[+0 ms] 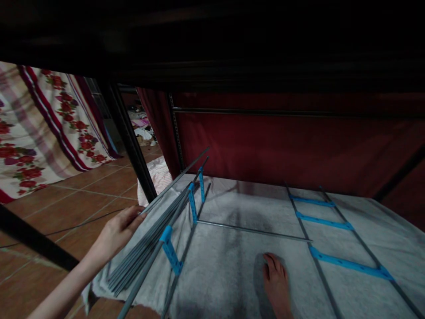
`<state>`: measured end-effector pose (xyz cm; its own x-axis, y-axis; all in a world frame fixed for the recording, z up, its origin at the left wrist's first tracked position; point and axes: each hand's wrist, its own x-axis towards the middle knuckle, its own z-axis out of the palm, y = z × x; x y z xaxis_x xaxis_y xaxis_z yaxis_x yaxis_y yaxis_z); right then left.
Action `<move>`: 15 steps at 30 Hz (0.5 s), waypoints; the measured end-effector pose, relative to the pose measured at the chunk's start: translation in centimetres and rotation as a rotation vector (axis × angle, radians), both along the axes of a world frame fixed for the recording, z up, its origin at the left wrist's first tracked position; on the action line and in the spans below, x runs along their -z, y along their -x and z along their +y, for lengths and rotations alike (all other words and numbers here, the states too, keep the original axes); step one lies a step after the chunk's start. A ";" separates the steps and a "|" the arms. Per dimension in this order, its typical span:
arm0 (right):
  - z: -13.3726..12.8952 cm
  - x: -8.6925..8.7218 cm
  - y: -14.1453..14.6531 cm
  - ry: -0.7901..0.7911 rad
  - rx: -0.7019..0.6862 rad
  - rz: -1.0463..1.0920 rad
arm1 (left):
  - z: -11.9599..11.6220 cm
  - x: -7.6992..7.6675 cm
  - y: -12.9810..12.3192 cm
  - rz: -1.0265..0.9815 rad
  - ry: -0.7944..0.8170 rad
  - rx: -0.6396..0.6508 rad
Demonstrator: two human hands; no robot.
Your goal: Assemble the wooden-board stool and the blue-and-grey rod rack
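Observation:
My left hand point(117, 232) pinches the near end of a thin grey rod point(179, 178) that slants away over a bundle of similar rods point(152, 241). Beside the bundle, a ladder-like frame point(171, 250) of two grey rods and several blue plastic crosspieces stands on its side. Another such frame point(347, 264) lies at the right with blue crosspieces between its rods. A single rod point(252, 230) spans the gap between both frames. My right hand point(277, 281) is low over the grey cloth, fingers curled together; anything in them cannot be made out.
Grey cloth point(229, 274) covers the surface beneath the frames. A dark overhead panel point(232, 48) and black posts point(128, 137) surround it. Behind hangs a red curtain point(282, 146). To the left are a floral cloth point(63, 119) and the tiled floor point(76, 195) with a cable.

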<state>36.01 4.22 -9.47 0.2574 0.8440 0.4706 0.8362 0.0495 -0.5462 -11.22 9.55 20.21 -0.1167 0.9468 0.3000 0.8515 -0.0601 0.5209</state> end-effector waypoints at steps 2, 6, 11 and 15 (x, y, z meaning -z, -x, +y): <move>0.1 -1.3 0.0 -0.008 -0.013 0.218 | -0.9 -3.4 -1.6 -0.011 0.070 0.183; 0.4 -6.1 1.3 0.002 -0.087 0.730 | -0.8 -7.1 -8.0 0.156 0.089 0.517; 0.1 -14.3 3.3 0.014 -0.287 1.451 | 0.1 -6.2 -19.7 0.401 0.057 0.817; -0.5 -17.9 2.0 -0.035 -0.432 1.735 | -0.2 -2.6 -27.4 0.563 0.053 0.955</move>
<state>34.02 3.70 8.48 0.2139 0.9754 -0.0536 -0.7109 0.1178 -0.6934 16.22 9.39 22.79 0.8081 0.5879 0.0369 0.5828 -0.8070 0.0953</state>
